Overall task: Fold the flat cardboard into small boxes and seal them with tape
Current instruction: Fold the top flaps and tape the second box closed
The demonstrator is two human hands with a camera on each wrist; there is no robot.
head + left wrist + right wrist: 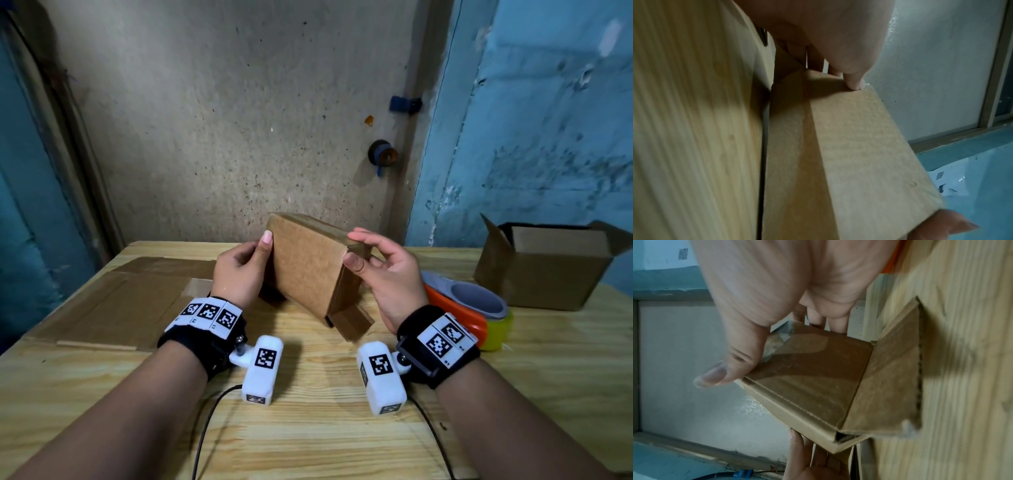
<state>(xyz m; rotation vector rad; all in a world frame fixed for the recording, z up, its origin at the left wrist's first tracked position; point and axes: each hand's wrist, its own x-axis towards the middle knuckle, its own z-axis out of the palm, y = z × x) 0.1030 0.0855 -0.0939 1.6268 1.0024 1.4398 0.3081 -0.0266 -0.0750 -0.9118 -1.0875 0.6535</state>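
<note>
Item: small cardboard box (310, 270), part-formed, held tilted above the wooden table (308, 428) between both hands.

Long axis — slants from its upper far end, between the fingertips, down toward the person, where a loose flap (352, 322) hangs open just over the table.

Left hand (239, 270): on the box's left edge, thumb laid along the near face, fingers curled round behind — a grip on the box.

Right hand (380, 274): at the box's upper right corner, thumb and fingers pinching the folded end; the right wrist view shows clear tape (780, 339) under that thumb.

Bearing: the open flap lies below and inward of the right hand, which appears nearer to it than the left.

Tape dispenser (476, 308): just outside the right wrist, on the table — likely the next reach, once the flap is closed.

Stock: flat cardboard sheets (113, 308) beyond the left wrist.
</note>
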